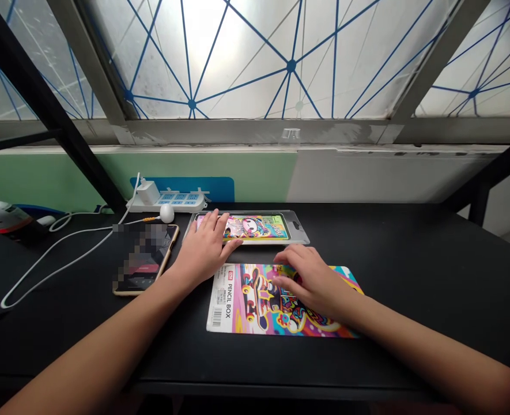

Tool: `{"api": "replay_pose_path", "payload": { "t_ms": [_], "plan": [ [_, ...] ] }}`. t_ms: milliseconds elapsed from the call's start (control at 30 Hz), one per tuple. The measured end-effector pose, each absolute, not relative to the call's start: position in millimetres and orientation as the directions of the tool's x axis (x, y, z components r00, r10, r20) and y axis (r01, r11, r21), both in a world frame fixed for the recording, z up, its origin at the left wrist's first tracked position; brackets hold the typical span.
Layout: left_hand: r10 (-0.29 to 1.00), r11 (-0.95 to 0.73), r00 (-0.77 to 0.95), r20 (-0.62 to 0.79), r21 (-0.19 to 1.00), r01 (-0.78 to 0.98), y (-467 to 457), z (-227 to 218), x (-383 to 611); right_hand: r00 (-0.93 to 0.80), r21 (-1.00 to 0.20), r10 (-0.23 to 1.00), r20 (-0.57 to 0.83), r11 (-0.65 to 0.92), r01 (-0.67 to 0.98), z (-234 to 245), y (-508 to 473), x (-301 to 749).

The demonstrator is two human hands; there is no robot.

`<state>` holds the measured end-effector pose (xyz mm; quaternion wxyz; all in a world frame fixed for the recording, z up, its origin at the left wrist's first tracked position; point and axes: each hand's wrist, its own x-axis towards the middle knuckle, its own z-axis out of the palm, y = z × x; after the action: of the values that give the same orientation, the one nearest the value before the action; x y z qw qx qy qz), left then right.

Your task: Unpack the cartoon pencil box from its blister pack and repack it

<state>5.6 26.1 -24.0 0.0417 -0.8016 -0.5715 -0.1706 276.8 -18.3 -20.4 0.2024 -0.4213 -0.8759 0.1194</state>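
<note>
- Head view: on the black counter [410,271], a clear tray [298,229] with a colourful box [265,226] inside, lying lengthwise near the wall [194,164]; just in front, a flat card [246,323] marked PENCIL BOX, print up.
- Rests the left hand [209,242] on the tray's left part, over the box; fingers stretched out, slightly parted, closed round nothing; probably laid flat there to steady tray and box together.
- Holds the right hand [310,279] over the middle of the card; fingers loosely bent, thumb apart, nothing visibly gripped; impossible to tell touching from hovering. Perhaps placed so to mind the card without creasing the thin sheet.
- Between tray and card, only a narrow strip of counter; no overlap to see.
- Towards the front edge, a broader band below the card, enough for sliding it nearer.
- To the right, the widest room for moving, as far as the black frame [478,204].
- To the left, tighter: phone [148,262] beside the left forearm, white cable looping farther out, bottle [4,216] beyond. Behind, power strip [179,200] against the wall, near the tray's back corner.
</note>
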Motion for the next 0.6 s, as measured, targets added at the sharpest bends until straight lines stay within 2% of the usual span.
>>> {"api": "replay_pose_path", "payload": {
  "t_ms": [100,233,467,533,600],
  "plan": [
    [0.886,-0.362,0.311,0.343,0.093,0.928,27,-24,7,-0.494,-0.343,0.825,0.273,0.564,0.751,-26,-14,279],
    [0.897,-0.373,0.330,0.293,0.104,0.922,30,-21,9,-0.490,-0.283,0.824,0.283,0.560,0.778,-29,-15,277],
    [0.901,-0.431,0.416,0.125,0.140,0.891,44,-9,11,-0.398,-0.345,0.878,0.266,0.472,0.811,-7,-17,286],
    [0.893,-0.449,0.437,0.105,0.165,0.878,45,-8,9,-0.366,-0.353,0.893,0.263,0.442,0.824,3,-6,303],
    [0.900,-0.437,0.424,0.107,0.213,0.874,41,-7,8,-0.345,-0.388,0.916,0.204,0.399,0.831,10,12,327]
  ]
}}
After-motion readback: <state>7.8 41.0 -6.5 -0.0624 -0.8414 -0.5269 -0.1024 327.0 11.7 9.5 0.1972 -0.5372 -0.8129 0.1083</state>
